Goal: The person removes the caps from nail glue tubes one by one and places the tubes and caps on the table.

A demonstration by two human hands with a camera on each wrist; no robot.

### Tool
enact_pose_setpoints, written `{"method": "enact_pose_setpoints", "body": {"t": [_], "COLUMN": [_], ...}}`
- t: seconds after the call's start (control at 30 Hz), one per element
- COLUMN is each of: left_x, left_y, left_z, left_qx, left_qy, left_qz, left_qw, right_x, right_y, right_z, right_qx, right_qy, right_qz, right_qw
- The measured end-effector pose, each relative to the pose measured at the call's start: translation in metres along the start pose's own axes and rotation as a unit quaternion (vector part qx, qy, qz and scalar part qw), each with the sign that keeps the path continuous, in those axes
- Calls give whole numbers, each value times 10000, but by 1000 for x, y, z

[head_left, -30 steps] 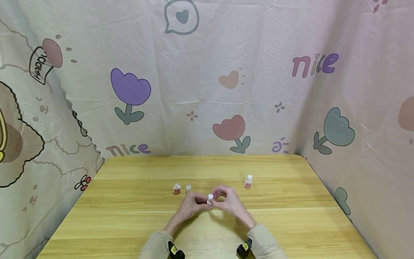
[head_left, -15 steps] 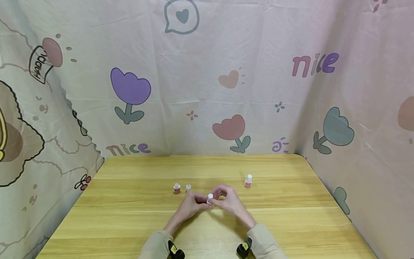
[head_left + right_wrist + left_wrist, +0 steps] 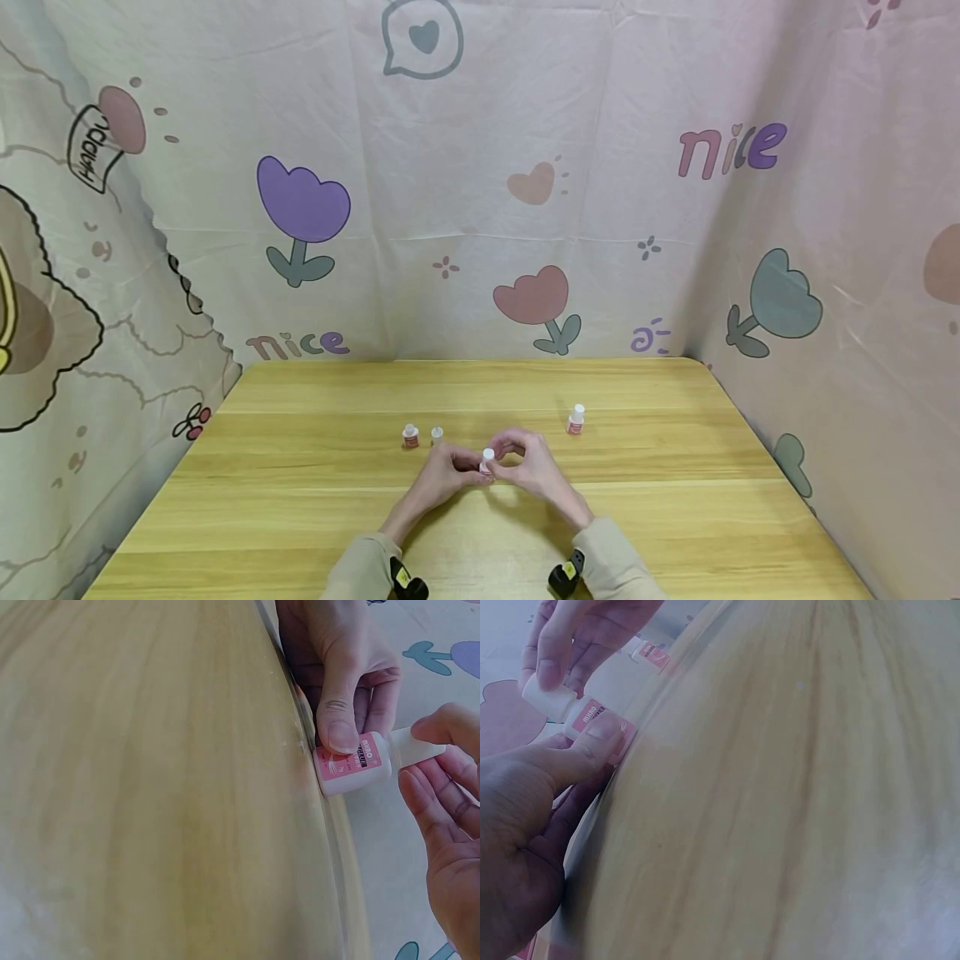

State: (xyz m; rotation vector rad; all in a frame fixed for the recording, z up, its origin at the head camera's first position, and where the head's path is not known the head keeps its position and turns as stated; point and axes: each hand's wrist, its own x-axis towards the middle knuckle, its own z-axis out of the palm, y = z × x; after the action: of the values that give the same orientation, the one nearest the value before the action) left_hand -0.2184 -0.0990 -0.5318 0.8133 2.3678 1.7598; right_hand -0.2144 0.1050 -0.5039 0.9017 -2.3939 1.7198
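Observation:
A small white glue bottle (image 3: 351, 763) with a pink label stands upright on the table between my hands. My left hand (image 3: 444, 475) grips its body, the thumb lying across the label in both wrist views. At the top, my right hand (image 3: 531, 468) pinches the white cap (image 3: 412, 746) between thumb and fingers. The cap sits at the bottle's neck. Behind my left hand is a shorter glue bottle (image 3: 410, 437), and a small white piece (image 3: 437, 436) beside it is partly hidden by that hand.
Another glue bottle (image 3: 575, 421) with a tall white cap stands upright farther back on the right. The wooden table (image 3: 300, 517) runs back to a patterned cloth (image 3: 435, 167), which also hangs along both sides.

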Motion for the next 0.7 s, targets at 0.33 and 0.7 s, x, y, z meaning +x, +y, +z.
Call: {"method": "enact_pose_setpoints", "body": {"t": [0.33,0.7], "left_x": [0,-1], "left_y": [0,1], "left_z": [0,0], "left_qx": [67,-37], "left_qy": [-19,6], "left_qz": [32,16], "left_qw": [10000,10000], "right_x": [0,-1], "right_y": [2,0], "right_z": [1,1], "right_qx": [-71,-93], "right_qy": [130,62], "right_qz": [214,250], "right_qw": [9997,9996]}}
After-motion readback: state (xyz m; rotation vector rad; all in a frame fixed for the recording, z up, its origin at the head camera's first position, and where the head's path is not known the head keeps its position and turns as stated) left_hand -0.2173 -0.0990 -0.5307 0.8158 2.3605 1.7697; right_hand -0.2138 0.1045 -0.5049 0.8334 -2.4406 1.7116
